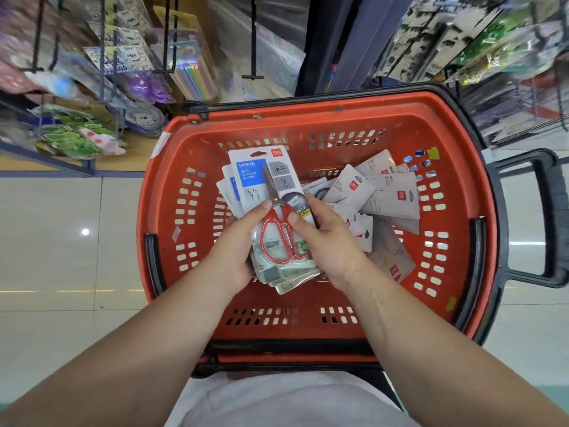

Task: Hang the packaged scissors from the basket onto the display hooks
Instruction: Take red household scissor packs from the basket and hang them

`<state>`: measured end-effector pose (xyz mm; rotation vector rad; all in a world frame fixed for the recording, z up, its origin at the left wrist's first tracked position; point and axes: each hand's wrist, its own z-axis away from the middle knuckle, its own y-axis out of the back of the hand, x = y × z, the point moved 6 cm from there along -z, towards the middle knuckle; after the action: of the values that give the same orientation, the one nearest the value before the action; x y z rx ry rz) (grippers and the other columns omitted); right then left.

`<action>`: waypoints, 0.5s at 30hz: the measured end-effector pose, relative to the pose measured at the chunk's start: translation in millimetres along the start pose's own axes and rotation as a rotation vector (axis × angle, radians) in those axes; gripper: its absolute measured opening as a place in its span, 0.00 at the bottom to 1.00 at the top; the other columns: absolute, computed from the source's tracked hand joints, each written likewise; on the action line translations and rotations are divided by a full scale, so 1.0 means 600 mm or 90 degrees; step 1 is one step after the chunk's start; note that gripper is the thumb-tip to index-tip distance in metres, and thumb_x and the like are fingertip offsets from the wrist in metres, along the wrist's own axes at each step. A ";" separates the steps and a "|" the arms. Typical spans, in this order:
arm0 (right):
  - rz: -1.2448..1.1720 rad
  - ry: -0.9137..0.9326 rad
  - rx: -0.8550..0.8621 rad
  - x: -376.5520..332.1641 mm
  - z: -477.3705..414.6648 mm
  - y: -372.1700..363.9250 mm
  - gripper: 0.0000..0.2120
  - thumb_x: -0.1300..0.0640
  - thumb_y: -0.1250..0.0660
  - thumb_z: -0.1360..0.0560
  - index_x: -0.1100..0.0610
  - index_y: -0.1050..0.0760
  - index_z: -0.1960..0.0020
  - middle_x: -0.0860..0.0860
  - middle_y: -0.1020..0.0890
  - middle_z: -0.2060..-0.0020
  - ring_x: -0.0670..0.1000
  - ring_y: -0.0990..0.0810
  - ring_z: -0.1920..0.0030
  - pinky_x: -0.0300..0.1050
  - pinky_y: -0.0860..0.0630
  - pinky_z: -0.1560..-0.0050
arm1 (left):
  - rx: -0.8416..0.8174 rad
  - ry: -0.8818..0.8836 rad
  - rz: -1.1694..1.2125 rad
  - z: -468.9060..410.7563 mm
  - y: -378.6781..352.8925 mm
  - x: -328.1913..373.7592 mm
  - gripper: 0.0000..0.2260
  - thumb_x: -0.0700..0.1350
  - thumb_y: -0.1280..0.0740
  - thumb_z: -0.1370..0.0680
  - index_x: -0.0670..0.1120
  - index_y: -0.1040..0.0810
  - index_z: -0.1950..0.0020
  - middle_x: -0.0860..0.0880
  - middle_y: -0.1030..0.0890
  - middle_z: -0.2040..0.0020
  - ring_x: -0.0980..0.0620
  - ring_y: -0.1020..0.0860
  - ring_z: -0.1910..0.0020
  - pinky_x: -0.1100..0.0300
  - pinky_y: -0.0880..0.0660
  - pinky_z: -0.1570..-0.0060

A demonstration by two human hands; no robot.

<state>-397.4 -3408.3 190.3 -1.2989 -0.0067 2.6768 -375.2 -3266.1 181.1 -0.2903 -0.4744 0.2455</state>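
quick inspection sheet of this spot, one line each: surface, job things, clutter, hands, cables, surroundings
surface: pale glossy floor beneath the red basket
job's things: stack of scissor packs held over the basket, red-handled scissors on top; loose packs lie in the basket's right half; hook above, seemingly bare
clutter: nothing seen
hands: left hand and right hand both grip the stack, thumbs on its front
cables: nothing seen
surroundings: hanging goods on racks left and right, blurred; black handle at the basket's right
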 end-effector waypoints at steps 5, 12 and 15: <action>0.066 -0.017 -0.075 0.001 0.009 -0.014 0.18 0.57 0.39 0.15 0.42 0.25 0.28 0.45 0.16 0.36 0.48 0.18 0.36 0.56 0.23 0.31 | -0.022 -0.003 -0.049 0.013 0.009 0.002 0.24 0.39 0.24 0.29 0.47 0.18 0.33 0.39 0.13 0.42 0.39 0.13 0.47 0.41 0.15 0.49; 0.016 -0.114 -0.179 0.018 -0.015 0.004 0.20 0.54 0.44 0.21 0.39 0.20 0.36 0.41 0.16 0.38 0.46 0.20 0.34 0.49 0.24 0.33 | 0.049 -0.018 -0.117 0.008 0.059 0.019 0.32 0.38 0.22 0.38 0.50 0.21 0.33 0.41 0.12 0.45 0.39 0.12 0.50 0.43 0.16 0.51; 0.139 -0.145 -0.026 0.062 -0.068 0.068 0.15 0.56 0.39 0.17 0.47 0.20 0.35 0.47 0.17 0.37 0.51 0.20 0.34 0.49 0.25 0.32 | 0.058 -0.047 -0.142 0.012 0.084 0.033 0.35 0.38 0.22 0.40 0.51 0.22 0.32 0.43 0.12 0.46 0.42 0.12 0.51 0.47 0.15 0.56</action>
<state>-394.1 -3445.8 133.1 -1.0522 0.0554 3.0114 -369.7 -3212.1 178.7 -0.1375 -0.5630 0.0604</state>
